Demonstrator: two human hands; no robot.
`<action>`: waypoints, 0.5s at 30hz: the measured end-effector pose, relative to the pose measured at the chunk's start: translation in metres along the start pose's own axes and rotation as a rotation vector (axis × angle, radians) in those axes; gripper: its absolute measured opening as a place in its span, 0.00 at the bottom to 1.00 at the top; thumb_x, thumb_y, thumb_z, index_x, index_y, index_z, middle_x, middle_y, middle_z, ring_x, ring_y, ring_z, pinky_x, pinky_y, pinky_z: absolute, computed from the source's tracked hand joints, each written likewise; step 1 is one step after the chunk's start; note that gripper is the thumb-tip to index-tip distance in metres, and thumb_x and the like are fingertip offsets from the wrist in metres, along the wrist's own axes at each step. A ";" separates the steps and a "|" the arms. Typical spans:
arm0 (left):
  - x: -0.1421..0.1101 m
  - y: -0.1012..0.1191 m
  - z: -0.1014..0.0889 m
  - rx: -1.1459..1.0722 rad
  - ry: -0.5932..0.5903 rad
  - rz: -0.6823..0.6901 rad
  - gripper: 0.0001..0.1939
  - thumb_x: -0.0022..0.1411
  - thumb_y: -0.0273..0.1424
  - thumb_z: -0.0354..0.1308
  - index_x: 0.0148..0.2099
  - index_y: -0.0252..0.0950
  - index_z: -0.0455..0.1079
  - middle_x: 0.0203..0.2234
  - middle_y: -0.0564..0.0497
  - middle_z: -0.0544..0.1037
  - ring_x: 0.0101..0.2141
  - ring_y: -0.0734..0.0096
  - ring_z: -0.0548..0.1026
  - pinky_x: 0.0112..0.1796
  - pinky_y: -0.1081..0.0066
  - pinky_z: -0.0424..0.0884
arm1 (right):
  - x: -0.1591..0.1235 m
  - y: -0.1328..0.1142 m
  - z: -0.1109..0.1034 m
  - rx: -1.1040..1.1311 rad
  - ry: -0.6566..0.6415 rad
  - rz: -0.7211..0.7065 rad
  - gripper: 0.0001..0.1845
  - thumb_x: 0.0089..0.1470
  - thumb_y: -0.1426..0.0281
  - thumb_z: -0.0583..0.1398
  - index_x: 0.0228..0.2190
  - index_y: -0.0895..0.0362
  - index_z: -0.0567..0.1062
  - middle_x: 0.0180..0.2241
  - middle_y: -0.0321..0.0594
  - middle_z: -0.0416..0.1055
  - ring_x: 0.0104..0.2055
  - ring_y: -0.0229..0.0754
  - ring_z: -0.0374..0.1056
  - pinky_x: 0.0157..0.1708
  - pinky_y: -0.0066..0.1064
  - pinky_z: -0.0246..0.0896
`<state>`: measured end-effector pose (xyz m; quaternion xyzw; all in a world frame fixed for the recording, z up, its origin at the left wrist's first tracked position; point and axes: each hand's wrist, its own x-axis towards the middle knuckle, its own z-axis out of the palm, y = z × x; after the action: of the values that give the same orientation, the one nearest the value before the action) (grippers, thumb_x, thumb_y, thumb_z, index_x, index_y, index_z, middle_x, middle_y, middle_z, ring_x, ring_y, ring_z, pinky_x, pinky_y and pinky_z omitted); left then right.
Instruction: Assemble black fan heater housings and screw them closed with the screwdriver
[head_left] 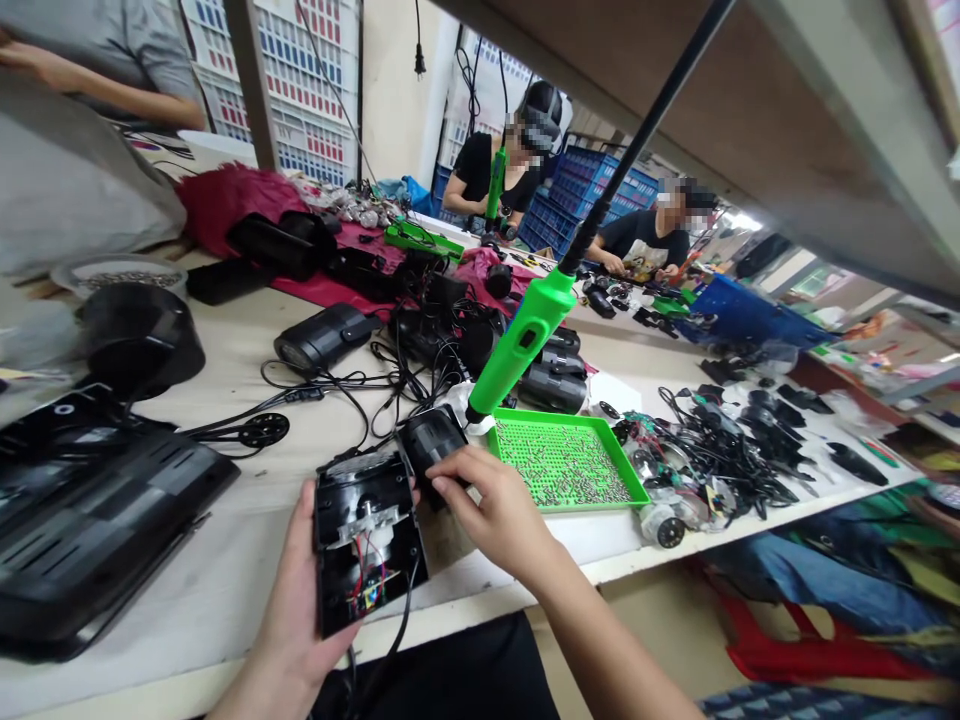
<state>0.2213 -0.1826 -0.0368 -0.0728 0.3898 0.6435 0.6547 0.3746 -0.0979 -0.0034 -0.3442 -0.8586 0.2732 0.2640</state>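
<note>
My left hand (296, 610) grips the left edge of an open black plastic housing (366, 540) near the table's front edge; its inside shows a white part and coloured wires. My right hand (491, 505) is closed on a smaller black part (429, 442) at the housing's upper right corner. A green electric screwdriver (521, 340) hangs on a black cord just above and behind that part. Beside my right hand lies a green tray (566, 462) filled with small screws.
Black housings (90, 510) are stacked at the left, with a black bowl-shaped part (139, 340) behind them. Cables and black units (420, 330) crowd the middle, and wired parts (720, 450) lie at the right. Two other people (645, 240) work at the far side. A shelf (750, 110) overhangs.
</note>
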 end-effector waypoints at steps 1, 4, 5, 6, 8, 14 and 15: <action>0.000 0.000 0.000 -0.011 0.000 0.004 0.29 0.69 0.46 0.42 0.50 0.28 0.75 0.36 0.38 0.83 0.43 0.53 0.80 0.47 0.57 0.74 | -0.001 0.000 0.000 0.016 -0.001 -0.006 0.07 0.60 0.77 0.59 0.36 0.56 0.77 0.34 0.40 0.75 0.38 0.42 0.71 0.38 0.32 0.64; 0.000 -0.001 0.001 -0.040 0.053 0.006 0.27 0.68 0.46 0.44 0.49 0.31 0.76 0.31 0.42 0.83 0.40 0.54 0.81 0.48 0.55 0.73 | -0.002 -0.002 0.000 0.069 0.006 -0.053 0.07 0.61 0.77 0.58 0.36 0.56 0.76 0.35 0.40 0.76 0.38 0.41 0.72 0.39 0.31 0.65; 0.000 0.000 0.002 -0.048 0.086 -0.003 0.26 0.68 0.45 0.45 0.48 0.32 0.76 0.29 0.44 0.83 0.39 0.54 0.81 0.47 0.55 0.74 | -0.002 -0.003 -0.001 0.085 0.008 -0.081 0.07 0.61 0.76 0.58 0.36 0.57 0.76 0.35 0.40 0.76 0.39 0.41 0.72 0.40 0.31 0.65; -0.001 0.000 0.003 -0.056 0.117 -0.016 0.24 0.68 0.44 0.45 0.46 0.33 0.77 0.27 0.45 0.83 0.38 0.55 0.81 0.47 0.55 0.74 | -0.002 -0.003 -0.001 0.098 0.006 -0.114 0.06 0.62 0.75 0.58 0.36 0.57 0.76 0.36 0.40 0.77 0.39 0.41 0.72 0.40 0.31 0.65; -0.002 0.001 0.006 -0.066 0.153 -0.033 0.23 0.68 0.43 0.46 0.43 0.34 0.77 0.25 0.47 0.82 0.36 0.56 0.81 0.45 0.56 0.75 | -0.002 -0.005 -0.001 0.109 -0.012 -0.189 0.05 0.62 0.72 0.59 0.36 0.58 0.76 0.35 0.41 0.77 0.39 0.41 0.72 0.40 0.31 0.65; -0.003 0.000 0.006 -0.077 0.111 -0.022 0.24 0.68 0.43 0.46 0.43 0.32 0.78 0.30 0.44 0.83 0.36 0.55 0.81 0.43 0.57 0.76 | 0.000 -0.003 -0.002 -0.057 -0.085 -0.370 0.11 0.64 0.65 0.58 0.36 0.59 0.76 0.36 0.42 0.76 0.38 0.41 0.72 0.39 0.32 0.64; -0.003 -0.001 0.006 -0.076 0.094 -0.030 0.24 0.68 0.43 0.46 0.45 0.32 0.78 0.31 0.43 0.83 0.37 0.54 0.81 0.43 0.56 0.76 | 0.001 -0.001 -0.003 -0.088 -0.097 -0.396 0.12 0.65 0.63 0.57 0.37 0.59 0.76 0.36 0.42 0.76 0.38 0.41 0.72 0.39 0.32 0.64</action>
<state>0.2248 -0.1818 -0.0315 -0.1336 0.3942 0.6440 0.6419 0.3756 -0.0973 0.0001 -0.1665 -0.9323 0.1944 0.2554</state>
